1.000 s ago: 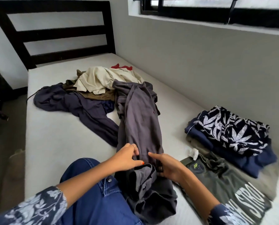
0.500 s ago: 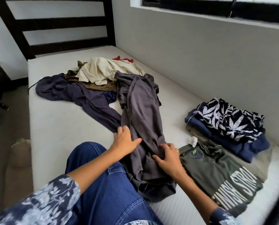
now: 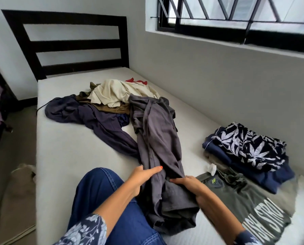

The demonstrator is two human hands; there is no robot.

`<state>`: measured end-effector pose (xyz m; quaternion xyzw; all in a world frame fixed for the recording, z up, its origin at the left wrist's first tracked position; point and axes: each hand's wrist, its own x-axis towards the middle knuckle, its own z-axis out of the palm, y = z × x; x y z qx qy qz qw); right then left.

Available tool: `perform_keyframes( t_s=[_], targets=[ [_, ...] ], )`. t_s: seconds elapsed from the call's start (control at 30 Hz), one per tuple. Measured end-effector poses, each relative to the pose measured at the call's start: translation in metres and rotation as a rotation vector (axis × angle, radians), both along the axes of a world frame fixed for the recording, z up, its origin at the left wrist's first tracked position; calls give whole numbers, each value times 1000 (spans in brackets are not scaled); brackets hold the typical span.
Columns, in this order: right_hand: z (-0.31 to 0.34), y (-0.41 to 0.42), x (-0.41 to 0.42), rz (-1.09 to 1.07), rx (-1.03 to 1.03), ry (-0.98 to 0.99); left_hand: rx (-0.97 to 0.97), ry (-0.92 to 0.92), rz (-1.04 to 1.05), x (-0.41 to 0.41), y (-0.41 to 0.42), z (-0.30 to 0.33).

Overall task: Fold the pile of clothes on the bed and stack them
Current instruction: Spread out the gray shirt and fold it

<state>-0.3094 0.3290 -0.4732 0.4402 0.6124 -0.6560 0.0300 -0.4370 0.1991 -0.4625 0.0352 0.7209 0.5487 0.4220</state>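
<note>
Soft daylight from the window (image 3: 236, 16) (edges bend); sharp.

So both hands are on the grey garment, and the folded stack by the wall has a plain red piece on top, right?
Not quite. Both hands, left and right, are on the grey garment, but the head view shows the folded stack topped by a dark leaf-print piece, not a plain red one.

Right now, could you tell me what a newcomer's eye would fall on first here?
Probably the long grey garment running down the middle of the bed, with the left hand and right hand on its near end. Behind it sits the unfolded pile; to the right, the leaf-print folded stack.
</note>
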Motion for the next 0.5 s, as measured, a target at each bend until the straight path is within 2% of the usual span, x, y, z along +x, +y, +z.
perform_keyframes(
  t_s=[0.07, 0.2, 0.3, 0.4, 0.5],
  targets=[
    [17, 5, 8, -14, 22, 115, 94, 0, -30, 3, -3, 7],
    [57, 12, 30, 4, 81, 286, 216, -57, 36, 26, -7, 21],
    [71, 7, 46, 107, 195, 234, 202, -62, 107, 48, -17, 20],
    [60, -6, 67, 199, 290, 144, 237, 111, 51, 73, -37, 17],
    [57, -13, 103, 253, 250, 102, 253, 284, -124, 108, -53, 16]
  ],
)
